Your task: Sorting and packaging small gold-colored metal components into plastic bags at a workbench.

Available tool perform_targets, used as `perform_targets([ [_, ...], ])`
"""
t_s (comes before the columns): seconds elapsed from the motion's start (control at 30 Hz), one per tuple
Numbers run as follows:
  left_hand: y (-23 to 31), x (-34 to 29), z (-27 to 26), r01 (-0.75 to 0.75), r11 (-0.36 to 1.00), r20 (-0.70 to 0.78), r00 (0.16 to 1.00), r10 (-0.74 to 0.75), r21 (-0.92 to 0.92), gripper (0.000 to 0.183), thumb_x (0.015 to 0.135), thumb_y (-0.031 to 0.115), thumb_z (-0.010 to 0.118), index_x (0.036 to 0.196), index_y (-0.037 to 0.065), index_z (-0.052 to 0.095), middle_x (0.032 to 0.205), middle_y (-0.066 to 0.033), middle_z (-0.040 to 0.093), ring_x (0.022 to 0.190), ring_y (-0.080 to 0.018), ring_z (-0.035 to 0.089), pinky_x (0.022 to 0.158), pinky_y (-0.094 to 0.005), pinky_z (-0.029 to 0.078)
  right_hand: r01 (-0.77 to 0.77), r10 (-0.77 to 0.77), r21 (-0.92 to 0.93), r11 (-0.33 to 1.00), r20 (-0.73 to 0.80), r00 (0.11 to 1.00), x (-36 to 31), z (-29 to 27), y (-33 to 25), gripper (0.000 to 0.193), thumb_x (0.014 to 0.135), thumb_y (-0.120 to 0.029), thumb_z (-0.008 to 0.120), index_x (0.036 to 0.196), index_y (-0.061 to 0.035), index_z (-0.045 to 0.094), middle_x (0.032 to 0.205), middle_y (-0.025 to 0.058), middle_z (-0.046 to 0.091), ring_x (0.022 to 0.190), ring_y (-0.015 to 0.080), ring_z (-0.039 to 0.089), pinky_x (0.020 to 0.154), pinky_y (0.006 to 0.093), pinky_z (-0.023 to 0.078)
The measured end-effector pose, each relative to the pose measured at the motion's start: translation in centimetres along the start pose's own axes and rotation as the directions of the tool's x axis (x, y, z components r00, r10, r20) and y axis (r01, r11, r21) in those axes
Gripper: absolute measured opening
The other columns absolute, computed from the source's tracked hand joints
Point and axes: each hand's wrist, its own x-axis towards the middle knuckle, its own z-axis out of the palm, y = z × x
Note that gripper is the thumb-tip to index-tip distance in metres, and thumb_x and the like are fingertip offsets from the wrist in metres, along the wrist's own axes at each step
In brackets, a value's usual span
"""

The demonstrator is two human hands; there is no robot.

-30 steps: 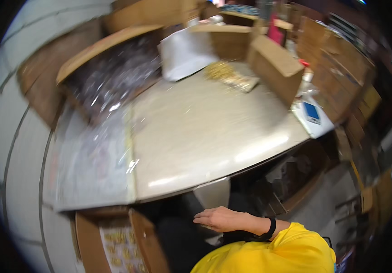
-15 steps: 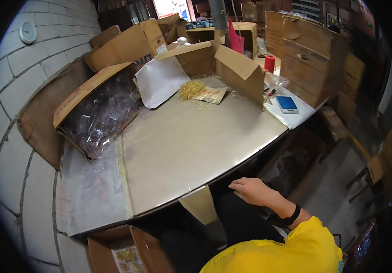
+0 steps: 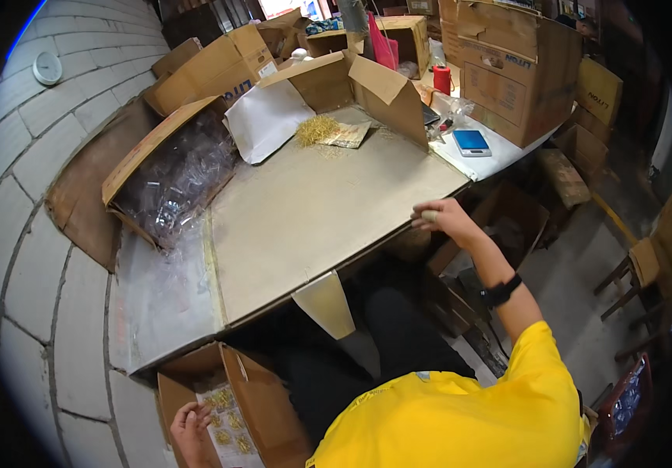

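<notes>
My left hand (image 3: 189, 427) is at the lower left, over the wall of an open cardboard box (image 3: 262, 402). Its fingers are loosely bent and I see nothing in them. Inside that box lie several small clear packs (image 3: 231, 421) of gold-coloured pieces. My right hand (image 3: 447, 220) is raised by the front edge of the worktable (image 3: 305, 226), fingers loosely stretched out and holding nothing visible. A pale band wraps one of its fingers. On the table a heap of thin gold-coloured pieces (image 3: 317, 131) sits beside a flat piece of printed card (image 3: 348, 135).
A tilted carton (image 3: 168, 183) full of clear plastic packs stands at the table's left. A white sheet (image 3: 266, 121) leans near cardboard flaps. To the right are a small blue-topped scale (image 3: 471, 142), a red spool (image 3: 442, 79) and large cartons (image 3: 508, 82). A pale flap (image 3: 326, 304) hangs off the front edge.
My left hand has come into view over the lower-left box. My right hand has risen from my lap toward the table edge. The view has shifted, showing more of the box.
</notes>
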Motion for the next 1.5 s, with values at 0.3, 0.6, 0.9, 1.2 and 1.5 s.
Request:
perform_targets([
  [0.3, 4.1, 14.9, 14.0, 0.169, 0.983, 0.262, 0.948, -0.181, 0.068, 0.03, 0.094, 0.016, 0.053, 0.113, -0.008, 0.056, 0.106, -0.0207, 0.064, 0.094, -0.028, 0.066, 0.078, -0.0329, 0.054, -0.055, -0.027, -0.295, 0.954, -0.266, 0.964, 37.7, -7.9, 7.7, 0.043, 0.091, 0.001, 0.036, 0.133, 0.0111, 0.035, 0.122, 0.0314, 0.052, 0.101, 0.0372, 0.063, 0.082, 0.0359, 0.056],
  [0.6, 6.2, 36.5, 33.9, 0.123, 0.988, 0.337, 0.93, -0.146, 0.089, 0.022, 0.093, 0.009, 0.051, 0.104, -0.007, 0.059, 0.087, -0.0133, 0.068, 0.079, -0.0212, 0.067, 0.075, -0.031, 0.054, -0.212, 0.406, 0.609, 0.764, -0.199, 0.892, 48.8, 3.1, 3.7, 0.035, 0.097, -0.022, 0.048, 0.116, 0.007, 0.047, 0.093, 0.0211, 0.062, 0.058, 0.0244, 0.062, 0.045, 0.033, 0.053],
  [0.9, 2.6, 38.2, 42.2, -0.465, 0.503, 0.46, 0.876, 0.142, 0.729, 0.047, 0.084, 0.005, 0.049, 0.13, 0.002, 0.045, 0.145, -0.0193, 0.032, 0.136, -0.0347, 0.027, 0.11, -0.0493, 0.022, -0.319, 0.383, 0.216, 0.923, -0.436, 0.814, 56.8, 9.2, -2.7, 0.06, 0.08, -0.036, 0.072, 0.109, 0.0124, 0.054, 0.099, 0.019, 0.064, 0.079, 0.0292, 0.067, 0.064, 0.0422, 0.055],
  [1.2, 2.4, 38.2, 41.6, -0.449, 0.491, 0.441, 0.886, 0.14, 0.746, 0.049, 0.083, 0.008, 0.048, 0.132, 0.006, 0.045, 0.144, -0.016, 0.035, 0.137, -0.0332, 0.028, 0.111, -0.0505, 0.021, -0.309, 0.42, 0.322, 0.895, -0.377, 0.826, 57.0, 13.9, 2.2, 0.024, 0.076, 0.005, 0.067, 0.098, 0.0114, 0.06, 0.091, 0.0192, 0.066, 0.078, 0.0262, 0.068, 0.063, 0.0378, 0.056],
  [1.5, 2.7, 38.0, 41.3, -0.393, 0.665, 0.328, 0.916, 0.229, 0.635, 0.053, 0.083, 0.003, 0.046, 0.135, -0.003, 0.036, 0.146, -0.0208, 0.028, 0.135, -0.0355, 0.029, 0.112, -0.0457, 0.022, -0.425, 0.447, 0.136, 0.895, -0.289, 0.847, 33.2, 17.7, 1.1, 0.017, 0.075, 0.009, 0.064, 0.092, 0.0056, 0.065, 0.087, 0.0108, 0.068, 0.074, 0.0175, 0.066, 0.065, 0.0319, 0.055],
])
